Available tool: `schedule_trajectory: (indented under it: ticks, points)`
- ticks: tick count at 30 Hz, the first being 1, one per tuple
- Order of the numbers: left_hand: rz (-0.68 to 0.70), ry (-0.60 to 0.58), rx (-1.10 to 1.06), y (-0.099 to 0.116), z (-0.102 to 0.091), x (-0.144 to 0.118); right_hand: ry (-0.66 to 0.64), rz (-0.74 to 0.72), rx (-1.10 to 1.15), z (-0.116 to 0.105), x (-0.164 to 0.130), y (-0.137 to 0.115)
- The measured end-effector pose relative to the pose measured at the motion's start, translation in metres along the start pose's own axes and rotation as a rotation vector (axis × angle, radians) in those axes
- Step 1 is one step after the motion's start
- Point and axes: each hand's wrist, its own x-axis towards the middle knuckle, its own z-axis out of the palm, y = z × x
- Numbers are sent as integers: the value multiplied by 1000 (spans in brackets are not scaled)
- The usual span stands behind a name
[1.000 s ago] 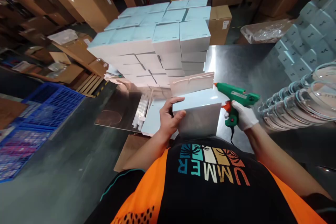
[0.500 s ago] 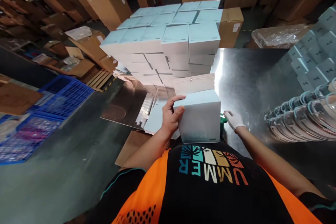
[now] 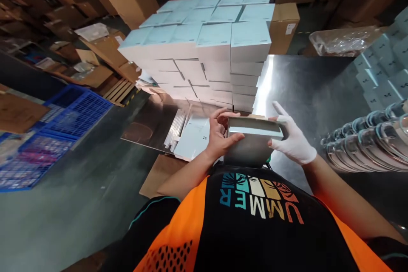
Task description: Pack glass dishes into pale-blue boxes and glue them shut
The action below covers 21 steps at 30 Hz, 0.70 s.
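In front of my chest is a pale blue cardboard box (image 3: 247, 149), tilted, its near side in shadow. My bare left hand (image 3: 221, 132) grips its left end, thumb on the near side and fingers over the far edge. At the right end, my right hand (image 3: 292, 139), in a white glove with bare fingertips, holds the box between thumb and fingers. The box partly hides a small green object (image 3: 268, 160). Left of my left hand, flat pale blue box pieces (image 3: 193, 138) lie on the metal table beside a bundle of thin white strips (image 3: 176, 129).
A large stack of pale blue boxes (image 3: 213, 61) stands at the back of the metal table (image 3: 295, 80). On the right are nested rows of clear, rimmed containers (image 3: 366, 148) and more stacked boxes (image 3: 382, 68). Blue crates (image 3: 70, 114) sit on the floor at left.
The box has tilted, so its top now shows as a narrow strip. My right hand has moved up from beside the green object onto its right end. The raised flap behind has gone from view.
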Motion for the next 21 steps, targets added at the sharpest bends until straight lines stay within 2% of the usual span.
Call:
schedule_trajectory:
  ticks: [3, 6, 13, 17, 21]
  points:
    - [37, -153, 71, 3, -7, 5, -10, -63, -36, 0, -9, 7]
    - [105, -253, 109, 6, -15, 13, 1, -163, -36, 3, -14, 3]
    - [212, -493, 219, 3, -24, 20, -79, -391, -122, 7, -6, -9]
    - [226, -506, 240, -4, -25, 13, -92, -399, -144, 10, -2, -2]
    - [244, -469, 214, -17, -22, 6, -89, -287, -110, 8, -3, 21]
